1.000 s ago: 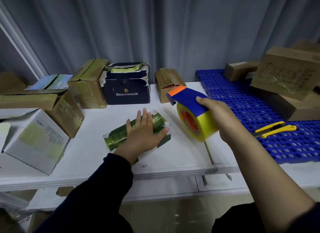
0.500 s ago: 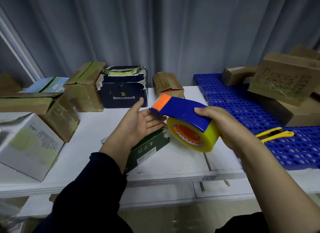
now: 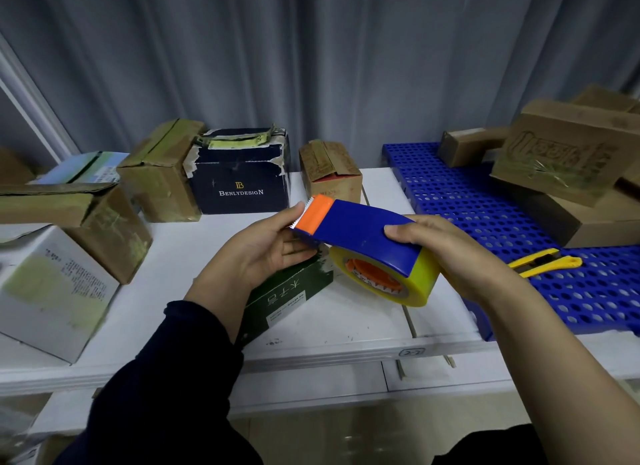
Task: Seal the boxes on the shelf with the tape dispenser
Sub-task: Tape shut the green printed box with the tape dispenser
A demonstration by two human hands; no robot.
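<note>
A: Where is the tape dispenser?

B: Held in the air over the white shelf, near its front edge; its blue body lies nearly level, with the orange toothed end to the left and the yellow tape roll under the right end.

A: How does the right hand lie?

B: Curled round the rear of the blue body and the roll, with the fingers over the top.

A: And the left hand?

B: Palm up; the thumb lies on the orange end beside the teeth and the fingers curl beneath the nose, so it pinches that end; whether it touches any loose tape I cannot tell.

A: The boxes?

B: A dark green box lies flat on the shelf just under the left hand, partly hidden by the wrist; behind it stands a navy box printed BENLYDESIGN, with a small brown box to its right and a taped brown carton to its left; a white box sits at the far left.

A: Anything on the right?

B: A blue perforated panel lies on the shelf; a yellow utility knife lies on it near the right wrist; stacked cardboard boxes rest farther back.
</note>
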